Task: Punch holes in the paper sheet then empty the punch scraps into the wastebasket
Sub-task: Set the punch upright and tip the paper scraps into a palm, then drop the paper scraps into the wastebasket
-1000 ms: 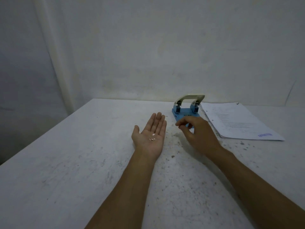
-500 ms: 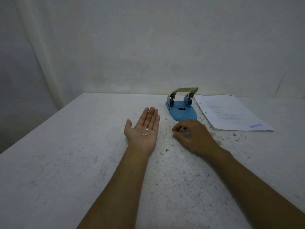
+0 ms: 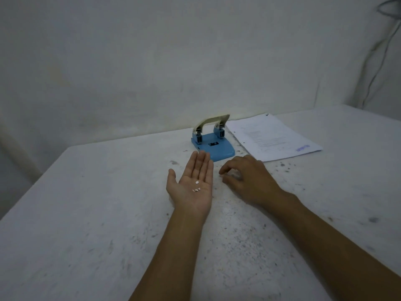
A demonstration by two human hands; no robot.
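Observation:
My left hand (image 3: 192, 183) lies palm up on the table, fingers flat and together, with a few small white punch scraps (image 3: 196, 186) resting in the palm. Just to its right my right hand (image 3: 249, 179) rests palm down, fingers curled with the tips on the tabletop; whether they pinch a scrap I cannot tell. The blue hole punch (image 3: 213, 142) with a cream lever stands right beyond my left fingertips. A stack of printed paper sheets (image 3: 271, 137), holes along its left edge, lies to the right of the punch. No wastebasket is in view.
The white table (image 3: 86, 213) is speckled with dark spots and ends at a wall behind the punch. Its left edge runs diagonally at the left. A cable (image 3: 382, 51) hangs on the wall at the upper right.
My right hand has come back from the punch's base to the tabletop beside my left palm. The left hand has stayed flat with the scraps. The camera has shifted.

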